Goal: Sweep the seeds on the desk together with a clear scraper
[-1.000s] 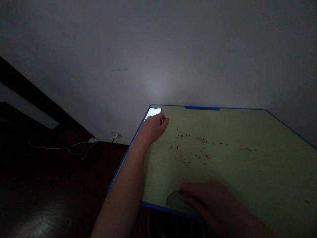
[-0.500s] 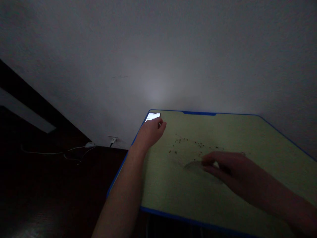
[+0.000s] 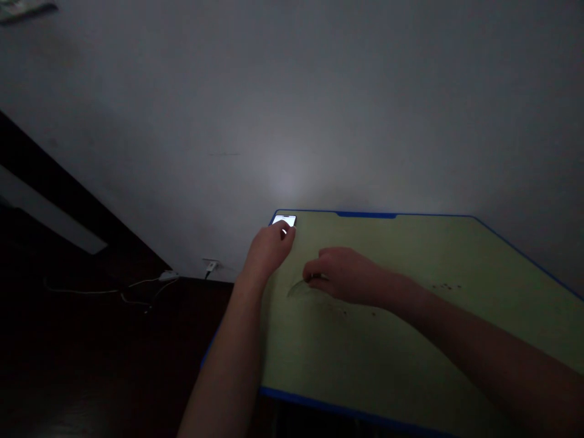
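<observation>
Dimly lit, the right hand [image 3: 340, 274] pinches a blurred, curved object [image 3: 297, 290] over the table [image 3: 438, 243], its forearm [image 3: 456, 328] crossing near dark specks [image 3: 447, 286]. Apart, the left hand [image 3: 272, 245], grip unclear, partly hides a glowing phone [image 3: 283, 219]

Behind the pale-green, blue-edged table [image 3: 456, 249], a plain grey wall [image 3: 365, 109] is dimly lit; left of the table, dark reddish floor [image 3: 150, 353] is seen.

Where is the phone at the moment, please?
In the head view, the phone lies at the far left corner of the table, near the wall, partly hidden by the left hand.
</observation>
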The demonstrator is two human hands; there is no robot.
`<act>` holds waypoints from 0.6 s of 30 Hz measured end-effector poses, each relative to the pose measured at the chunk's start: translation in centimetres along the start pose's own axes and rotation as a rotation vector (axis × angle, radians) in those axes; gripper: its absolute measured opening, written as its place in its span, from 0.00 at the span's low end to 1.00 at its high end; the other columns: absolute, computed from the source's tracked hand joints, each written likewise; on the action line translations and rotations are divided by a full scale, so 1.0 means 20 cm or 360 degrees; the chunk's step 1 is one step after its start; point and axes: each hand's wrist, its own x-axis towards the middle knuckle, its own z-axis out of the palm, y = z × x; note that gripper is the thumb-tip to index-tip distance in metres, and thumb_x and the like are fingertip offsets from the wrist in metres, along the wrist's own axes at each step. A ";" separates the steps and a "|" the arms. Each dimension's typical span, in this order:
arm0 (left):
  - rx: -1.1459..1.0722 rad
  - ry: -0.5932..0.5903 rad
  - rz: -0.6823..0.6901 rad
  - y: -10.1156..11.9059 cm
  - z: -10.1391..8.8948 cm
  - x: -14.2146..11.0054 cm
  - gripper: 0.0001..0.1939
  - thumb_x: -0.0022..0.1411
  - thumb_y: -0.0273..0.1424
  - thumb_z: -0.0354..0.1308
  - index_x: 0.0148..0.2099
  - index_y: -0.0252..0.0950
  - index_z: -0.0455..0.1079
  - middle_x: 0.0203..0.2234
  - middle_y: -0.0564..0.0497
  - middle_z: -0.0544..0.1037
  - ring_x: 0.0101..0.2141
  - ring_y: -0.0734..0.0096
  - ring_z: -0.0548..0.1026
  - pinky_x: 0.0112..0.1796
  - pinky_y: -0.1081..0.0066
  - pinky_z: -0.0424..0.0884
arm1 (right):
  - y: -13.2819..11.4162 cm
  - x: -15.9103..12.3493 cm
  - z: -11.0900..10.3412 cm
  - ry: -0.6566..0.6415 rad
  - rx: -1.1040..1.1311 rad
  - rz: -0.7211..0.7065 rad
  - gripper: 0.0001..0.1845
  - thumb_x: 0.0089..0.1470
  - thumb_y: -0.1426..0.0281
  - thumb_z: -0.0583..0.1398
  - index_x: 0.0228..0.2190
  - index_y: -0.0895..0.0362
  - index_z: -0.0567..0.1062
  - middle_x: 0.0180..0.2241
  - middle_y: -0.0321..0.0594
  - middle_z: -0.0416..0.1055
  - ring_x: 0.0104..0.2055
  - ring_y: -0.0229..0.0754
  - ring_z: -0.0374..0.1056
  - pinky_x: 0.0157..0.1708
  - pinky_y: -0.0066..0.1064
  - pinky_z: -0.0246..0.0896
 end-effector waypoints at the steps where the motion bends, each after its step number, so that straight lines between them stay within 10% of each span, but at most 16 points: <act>1: 0.0003 -0.0003 -0.0005 0.00 0.00 0.00 0.16 0.63 0.39 0.44 0.35 0.37 0.70 0.26 0.48 0.79 0.26 0.69 0.74 0.27 0.72 0.61 | 0.01 0.00 0.00 0.0005 -0.0015 0.0015 0.09 0.54 0.70 0.57 0.32 0.53 0.78 0.26 0.40 0.72 0.27 0.37 0.63 0.26 0.28 0.47; 18: 0.0018 -0.0050 -0.0013 0.02 0.00 -0.01 0.16 0.63 0.39 0.45 0.36 0.36 0.71 0.27 0.47 0.80 0.27 0.68 0.75 0.29 0.71 0.64 | 0.13 -0.03 0.07 -0.0048 0.0062 0.0181 0.10 0.54 0.70 0.57 0.33 0.52 0.78 0.27 0.38 0.76 0.29 0.39 0.67 0.27 0.29 0.48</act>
